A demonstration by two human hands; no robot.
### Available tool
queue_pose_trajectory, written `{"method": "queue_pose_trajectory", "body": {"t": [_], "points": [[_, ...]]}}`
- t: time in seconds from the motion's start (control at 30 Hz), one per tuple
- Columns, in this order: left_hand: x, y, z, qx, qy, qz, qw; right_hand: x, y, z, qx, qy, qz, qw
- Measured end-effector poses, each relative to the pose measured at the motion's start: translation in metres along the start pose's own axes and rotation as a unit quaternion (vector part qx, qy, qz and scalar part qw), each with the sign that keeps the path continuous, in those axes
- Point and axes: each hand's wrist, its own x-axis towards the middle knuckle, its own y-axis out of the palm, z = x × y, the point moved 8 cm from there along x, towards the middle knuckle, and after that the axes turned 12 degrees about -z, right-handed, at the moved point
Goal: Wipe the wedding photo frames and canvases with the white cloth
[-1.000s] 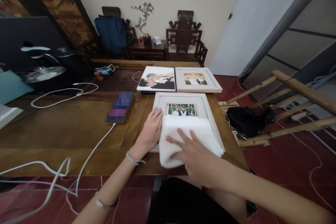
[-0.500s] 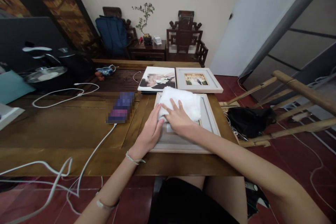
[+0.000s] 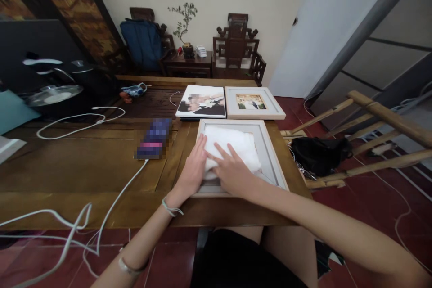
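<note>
White cloth (image 3: 240, 138) on photo frame (image 3: 276, 157), directly under R hand (image 3: 232, 171), fingers spread, not clamped. L hand (image 3: 192, 170) unclenched at frame's L side, by cloth edge. R nearer cloth ctr; long axis unclear.

White on the cloth (image 3: 229, 137) and the left cable (image 3: 123, 193). Pale tan round light grey on the near frame (image 3: 276, 162); brown across the table (image 3: 84, 166). Purple banded with pink on the phone (image 3: 153, 137). Blue on the far bag (image 3: 141, 45), dark red on the floor (image 3: 364, 222).
</note>
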Motion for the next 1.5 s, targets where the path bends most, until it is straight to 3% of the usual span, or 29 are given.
{"method": "queue_pose_trajectory", "body": {"t": [0.1, 0.23, 0.3, 0.43, 0.6, 0.8, 0.87, 0.97, 1.23, 1.37, 1.5], "points": [[-0.001, 0.004, -0.005, 0.054, 0.044, 0.019, 0.997, 0.026, 0.007, -0.035, -0.052, 0.016, -0.013, 0.998], [0.002, 0.002, -0.006, 0.098, 0.082, 0.004, 0.992, 0.063, -0.004, -0.072, -0.11, 0.046, -0.078, 0.99], [0.002, 0.004, -0.005, 0.107, 0.106, 0.012, 0.989, 0.077, -0.004, -0.076, -0.115, 0.036, -0.085, 0.989], [0.001, 0.004, -0.004, 0.108, 0.124, 0.016, 0.986, 0.083, 0.011, -0.072, -0.102, 0.017, -0.034, 0.994], [0.001, 0.0, -0.008, 0.096, 0.126, -0.002, 0.987, 0.055, 0.006, -0.094, -0.134, 0.06, -0.005, 0.989], [0.0, -0.001, -0.008, 0.097, 0.127, -0.011, 0.987, -0.012, -0.019, -0.155, -0.157, 0.133, 0.038, 0.978], [0.0, -0.001, -0.008, 0.098, 0.123, -0.018, 0.987, -0.035, -0.026, -0.164, -0.156, 0.14, 0.042, 0.977], [0.001, -0.002, -0.008, 0.099, 0.117, -0.025, 0.988, -0.067, -0.033, -0.15, -0.132, 0.121, 0.045, 0.983], [0.001, -0.001, -0.01, 0.093, 0.102, -0.021, 0.99, -0.131, -0.052, -0.056, -0.015, 0.131, 0.094, 0.987], [0.003, -0.002, -0.012, 0.075, 0.078, -0.016, 0.994, -0.115, -0.047, -0.027, 0.011, 0.109, 0.076, 0.991], [0.004, -0.003, -0.004, 0.012, 0.02, 0.0, 1.0, -0.063, -0.028, 0.004, 0.038, 0.043, 0.067, 0.996]]}}
